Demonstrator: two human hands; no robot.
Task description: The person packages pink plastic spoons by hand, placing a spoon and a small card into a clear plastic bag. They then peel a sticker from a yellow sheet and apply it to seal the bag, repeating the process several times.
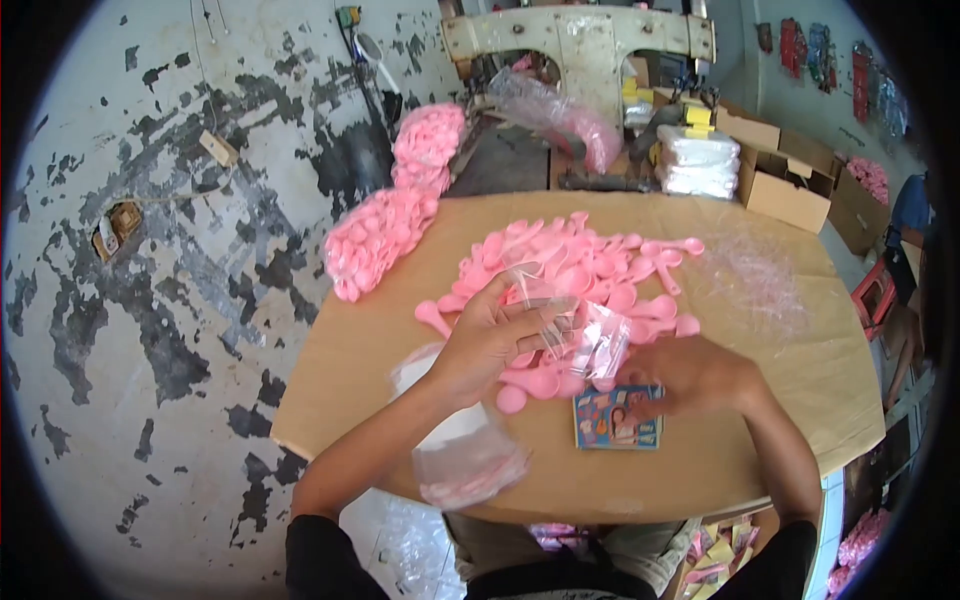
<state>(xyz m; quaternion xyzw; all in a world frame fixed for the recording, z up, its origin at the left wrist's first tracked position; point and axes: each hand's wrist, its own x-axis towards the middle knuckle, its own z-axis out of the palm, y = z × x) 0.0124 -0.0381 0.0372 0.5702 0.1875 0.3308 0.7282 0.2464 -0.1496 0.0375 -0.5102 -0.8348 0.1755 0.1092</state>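
My left hand (500,335) is closed on a small clear plastic bag (600,340), held over a pile of pink plastic spoons (560,255). My right hand (690,375) is over the right edge of a small stack of colourful printed cards (605,418); its fingers are blurred, and whether they grip a card is not clear. Below my left forearm, flat clear bags (470,465) lie near the front edge of the brown table (350,375).
Bundles of bagged pink spoons (380,235) stand at the back left. Clear plastic scraps (765,280) lie at the right. Behind the table are a metal machine frame (580,45), stacked clear packs (698,165) and cardboard boxes (790,190). A box of packed items (720,550) sits below the front edge.
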